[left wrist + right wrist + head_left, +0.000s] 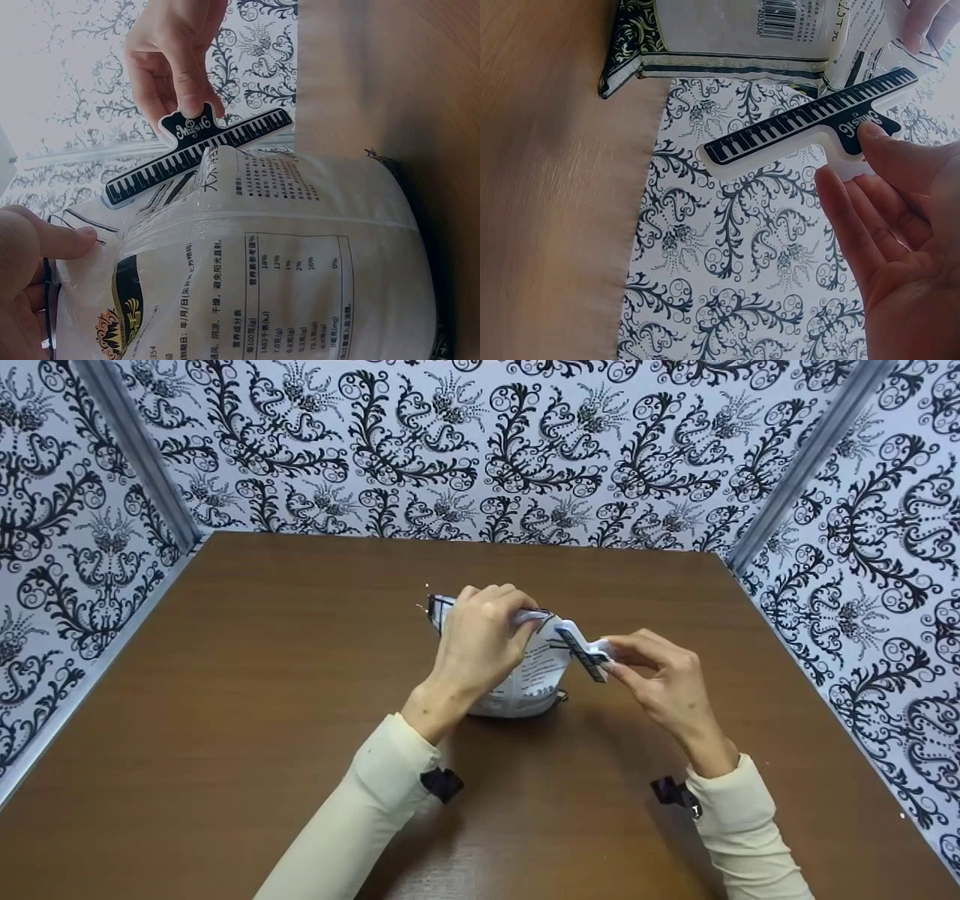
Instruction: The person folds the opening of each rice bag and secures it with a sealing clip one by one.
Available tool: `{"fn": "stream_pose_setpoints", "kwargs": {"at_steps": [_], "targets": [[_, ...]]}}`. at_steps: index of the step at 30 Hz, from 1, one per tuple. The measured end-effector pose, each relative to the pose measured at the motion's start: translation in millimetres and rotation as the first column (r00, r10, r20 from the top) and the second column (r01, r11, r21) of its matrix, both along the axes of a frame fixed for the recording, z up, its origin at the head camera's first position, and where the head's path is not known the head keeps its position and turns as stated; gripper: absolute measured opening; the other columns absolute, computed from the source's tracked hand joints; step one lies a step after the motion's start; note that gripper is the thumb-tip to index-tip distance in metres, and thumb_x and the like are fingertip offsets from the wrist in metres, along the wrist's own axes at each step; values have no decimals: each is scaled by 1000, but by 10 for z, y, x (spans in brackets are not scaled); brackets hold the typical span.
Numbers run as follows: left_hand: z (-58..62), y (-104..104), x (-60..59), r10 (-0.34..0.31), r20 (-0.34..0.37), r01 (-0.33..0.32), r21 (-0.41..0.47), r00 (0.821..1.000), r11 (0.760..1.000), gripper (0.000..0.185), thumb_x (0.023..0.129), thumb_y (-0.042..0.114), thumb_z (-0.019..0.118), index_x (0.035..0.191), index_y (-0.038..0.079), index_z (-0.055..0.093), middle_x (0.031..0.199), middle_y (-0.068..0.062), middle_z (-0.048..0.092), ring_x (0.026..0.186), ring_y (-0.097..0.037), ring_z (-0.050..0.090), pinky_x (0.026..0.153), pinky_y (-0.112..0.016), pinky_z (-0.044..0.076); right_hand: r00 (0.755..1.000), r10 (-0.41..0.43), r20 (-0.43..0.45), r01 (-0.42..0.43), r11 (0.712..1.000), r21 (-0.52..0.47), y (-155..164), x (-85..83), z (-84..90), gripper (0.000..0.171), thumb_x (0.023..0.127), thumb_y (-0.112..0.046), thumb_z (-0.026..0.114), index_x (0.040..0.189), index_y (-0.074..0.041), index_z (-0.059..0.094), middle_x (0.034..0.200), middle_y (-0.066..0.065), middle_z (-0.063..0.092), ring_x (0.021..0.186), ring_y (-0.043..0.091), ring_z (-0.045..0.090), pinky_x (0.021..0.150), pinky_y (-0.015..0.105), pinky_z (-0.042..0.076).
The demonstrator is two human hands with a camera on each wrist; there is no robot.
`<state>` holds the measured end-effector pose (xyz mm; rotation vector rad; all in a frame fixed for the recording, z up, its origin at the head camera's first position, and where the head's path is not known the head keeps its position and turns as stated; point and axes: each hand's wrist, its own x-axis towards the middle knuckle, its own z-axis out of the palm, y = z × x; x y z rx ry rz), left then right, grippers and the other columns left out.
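Note:
A white printed plastic food bag (544, 660) stands on the table, its text panel and nutrition table facing the left wrist view (292, 277). My left hand (480, 641) pinches the folded top edge of the bag, with the thumb on the near side. My right hand (664, 679) holds a music-themed clip (581, 651) by its handles between thumb and fingers. Piano keys run along the clip's long bar (810, 116), and the word "Music" is on its black handle. The bar is beside the right end of the bag's top and overlaps it in the left wrist view.
The brown wooden table (262, 675) reaches back to walls (420, 442) covered in black-and-white scroll pattern. Grey metal posts (810, 465) stand at the back corners. Black straps (442, 785) with small devices sit at both sleeve cuffs.

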<state>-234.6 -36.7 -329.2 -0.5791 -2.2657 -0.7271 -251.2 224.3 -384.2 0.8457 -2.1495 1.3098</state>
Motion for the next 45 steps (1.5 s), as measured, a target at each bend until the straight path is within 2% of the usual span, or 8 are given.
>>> {"fn": "stream_pose_setpoints", "kwargs": {"at_steps": [14,34,45], "targets": [[2,-1,9,3,13,-3,-4,1000,1000,8,89,16,79,96,13,79,91,2,79,87,-16,73,79,-34,49,999,4,-36,-4,1000,5,-22,0,13,35,78,13,82,109,-2,80,94,14,77,91,2,74,80,21,61],[-2,5,5,-5,30,5,2,1000,1000,8,90,16,79,97,13,80,93,1,79,88,-16,72,79,-34,48,1000,21,-13,-21,1000,0,-57,7,87,33,82,10,81,111,-5,80,96,11,77,92,5,76,83,25,62],[3,5,4,-5,31,5,6,1000,1000,9,89,16,79,97,12,80,93,1,79,88,-16,73,78,-34,47,999,26,-20,-26,1000,-3,-93,8,120,33,82,9,81,112,-5,80,97,13,77,93,6,75,83,23,62]]}}
